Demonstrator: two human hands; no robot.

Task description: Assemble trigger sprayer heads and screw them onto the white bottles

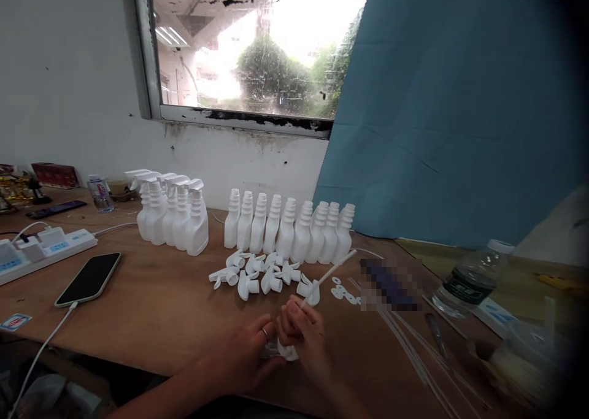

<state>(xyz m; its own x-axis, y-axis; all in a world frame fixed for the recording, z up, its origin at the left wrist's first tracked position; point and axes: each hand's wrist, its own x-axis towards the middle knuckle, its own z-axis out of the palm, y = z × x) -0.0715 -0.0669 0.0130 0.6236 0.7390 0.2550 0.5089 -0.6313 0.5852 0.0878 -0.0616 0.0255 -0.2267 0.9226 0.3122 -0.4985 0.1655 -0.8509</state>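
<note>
My right hand (306, 339) is closed, with a thin white plastic tube (332, 273) pinched in its fingers; the tube slants up to the right. Beside it, my left hand (251, 354) curls its fingers and thumb round what looks like a white spray head (288, 351), mostly hidden between the hands. Just beyond lie several loose white spray heads (248, 284), one of them (310, 290) close behind my right fingers. Small white ring washers (338, 291) lie to the right, near several long thin tubes (405, 345).
Behind the spray heads stands a row of open white bottles (288, 229); bottles with spray heads fitted (197, 222) stand left of them. A phone (89, 278) and power strip (46, 253) lie at left. A water bottle (469, 284) and a knife-like tool (436, 336) are at right.
</note>
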